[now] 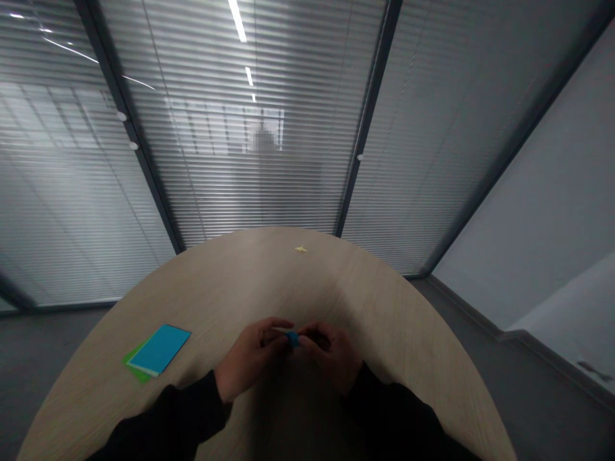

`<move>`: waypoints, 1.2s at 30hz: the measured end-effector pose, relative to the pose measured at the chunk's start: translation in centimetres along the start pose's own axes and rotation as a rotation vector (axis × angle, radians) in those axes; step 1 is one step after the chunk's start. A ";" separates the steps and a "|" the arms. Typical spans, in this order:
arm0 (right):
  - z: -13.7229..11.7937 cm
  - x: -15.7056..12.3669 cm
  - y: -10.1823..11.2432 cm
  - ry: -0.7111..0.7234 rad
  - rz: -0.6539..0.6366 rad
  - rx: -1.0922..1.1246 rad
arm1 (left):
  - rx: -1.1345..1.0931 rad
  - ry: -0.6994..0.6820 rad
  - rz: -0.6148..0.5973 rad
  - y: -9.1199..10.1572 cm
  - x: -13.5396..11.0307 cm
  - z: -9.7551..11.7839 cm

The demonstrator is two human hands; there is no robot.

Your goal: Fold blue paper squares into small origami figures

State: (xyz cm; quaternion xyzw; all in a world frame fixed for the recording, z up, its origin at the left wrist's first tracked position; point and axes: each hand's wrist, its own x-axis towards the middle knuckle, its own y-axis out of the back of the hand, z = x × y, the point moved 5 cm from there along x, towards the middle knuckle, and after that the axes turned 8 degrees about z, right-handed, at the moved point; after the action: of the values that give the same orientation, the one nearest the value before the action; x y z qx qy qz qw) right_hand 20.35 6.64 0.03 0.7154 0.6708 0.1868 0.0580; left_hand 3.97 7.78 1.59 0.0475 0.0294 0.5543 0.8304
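Between the fingertips of both hands is a small piece of folded blue paper (293, 339), mostly covered by the fingers. My left hand (254, 352) pinches it from the left side, thumb and index finger closed. From the right, my right hand (331, 353) grips its other edge with thumb and bent index finger. Both hands are held close together over the near middle of the round table. How the paper is folded cannot be made out.
Blue sheets (161, 349) lie over green paper (138, 373) on the left of the round wooden table (230, 275). A small yellow folded paper star (300, 249) rests near the far edge. Behind stands a glass partition with blinds (259, 186); a white wall (542, 211) is at right.
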 end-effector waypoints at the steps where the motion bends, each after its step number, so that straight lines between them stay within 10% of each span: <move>1: -0.1 0.0 -0.2 0.015 -0.017 0.008 | 0.005 -0.001 -0.002 0.0 0.0 0.0; 36: -0.4 -0.5 0.0 -0.029 0.035 0.045 | 0.109 0.000 0.090 0.2 0.1 -0.5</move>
State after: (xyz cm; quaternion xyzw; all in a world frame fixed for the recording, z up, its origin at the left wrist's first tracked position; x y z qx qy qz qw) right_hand 20.17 6.11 0.27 0.7309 0.6612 0.1622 0.0481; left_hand 3.81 7.94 1.15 0.0939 0.0575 0.5888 0.8007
